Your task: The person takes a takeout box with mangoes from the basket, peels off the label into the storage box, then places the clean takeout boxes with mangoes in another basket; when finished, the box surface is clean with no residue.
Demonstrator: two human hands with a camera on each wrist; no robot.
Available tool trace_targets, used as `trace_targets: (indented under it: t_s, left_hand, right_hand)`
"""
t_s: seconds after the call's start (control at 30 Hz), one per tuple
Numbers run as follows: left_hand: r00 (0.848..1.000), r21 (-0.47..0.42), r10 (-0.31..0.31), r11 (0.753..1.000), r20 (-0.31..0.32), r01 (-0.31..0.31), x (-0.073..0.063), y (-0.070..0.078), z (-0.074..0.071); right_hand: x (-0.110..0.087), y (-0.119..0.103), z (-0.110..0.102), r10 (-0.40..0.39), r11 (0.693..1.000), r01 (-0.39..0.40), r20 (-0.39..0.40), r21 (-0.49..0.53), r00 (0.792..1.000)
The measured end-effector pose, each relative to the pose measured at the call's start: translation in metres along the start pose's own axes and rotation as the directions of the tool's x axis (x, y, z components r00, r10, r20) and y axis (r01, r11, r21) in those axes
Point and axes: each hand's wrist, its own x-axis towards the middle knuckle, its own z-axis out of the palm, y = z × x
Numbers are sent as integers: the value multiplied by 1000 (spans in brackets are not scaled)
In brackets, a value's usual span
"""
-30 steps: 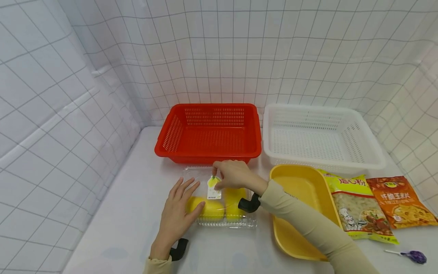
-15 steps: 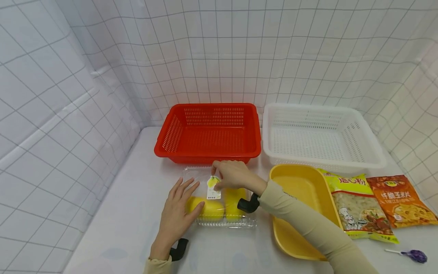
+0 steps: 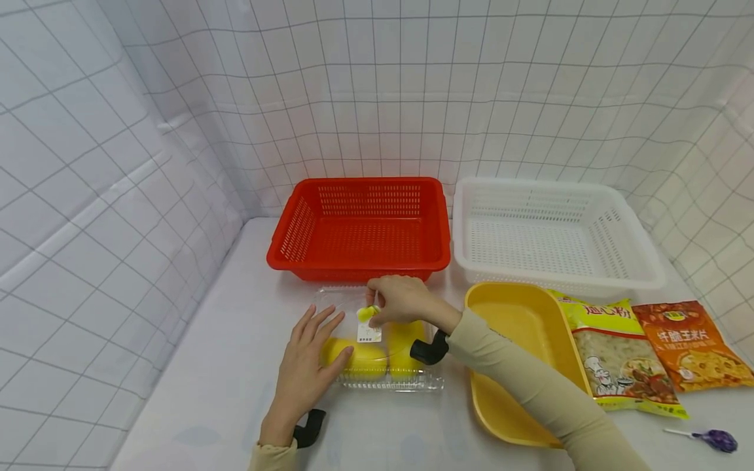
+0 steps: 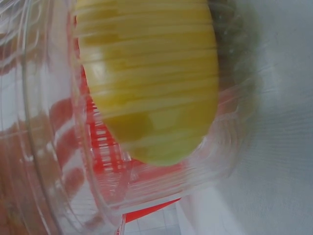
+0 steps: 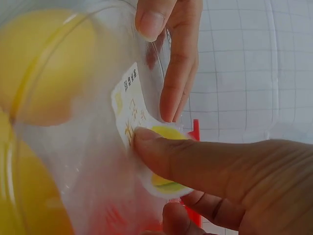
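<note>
Yellow fruit (image 4: 151,83) looks green-tipped only in the left-wrist view.

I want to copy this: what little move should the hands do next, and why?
Maybe the right hand should gently peel the sticker back: it seems to pinch the fruit-picture end, which looks lifted, while the other end lies against the clear box. The left hand rests on the box, which could help steady it.

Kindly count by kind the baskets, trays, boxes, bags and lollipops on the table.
Baskets: 2 (red rectangular plastic basket, white rectangular plastic basket)
Trays: 1 (yellow plastic tray)
Boxes: 1 (clear plastic box)
Bags: 2 (yellow plastic bag, orange plastic bag)
Lollipops: 1 (purple round lollipop)
Total: 7
</note>
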Motion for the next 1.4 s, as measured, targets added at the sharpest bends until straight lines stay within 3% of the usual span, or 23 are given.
trace_targets:
  t_s: [0.3,0.53,0.67,0.8,0.93,1.13,1.27,1.4]
  left_hand:
    - [1000,8,-1,1000,-2,1,0,0,0]
    - [1000,28,9,1000,0,-9,-1,-1,1]
    - [1000,34,3,999,3,-3,-1,-1,1]
    - [1000,34,-9,999,10,8,0,-1,1]
    - [1000,39,-11,999,15,11,0,-1,2]
    - [999,49,-24,999,23,23,1,0,3]
    - [999,47,-31,998,32,30,2,1,3]
    - [999,55,-25,998,26,24,2,-1,3]
  right_hand:
    - [-4,3,2,-46,999,46,-77,3,996]
    - [-21,5,5,-165,984,173,-142,49,976]
    - [-36,7,5,-254,956,269,-125,115,959]
    - [-53,15,3,-305,904,314,-75,291,949]
    - [-72,32,-3,-295,839,286,-55,462,954]
    - [-106,76,-23,-221,782,175,4,598,975]
    - [-126,111,-34,-199,791,97,103,605,975]
    - [-138,140,-36,-164,822,24,196,570,967]
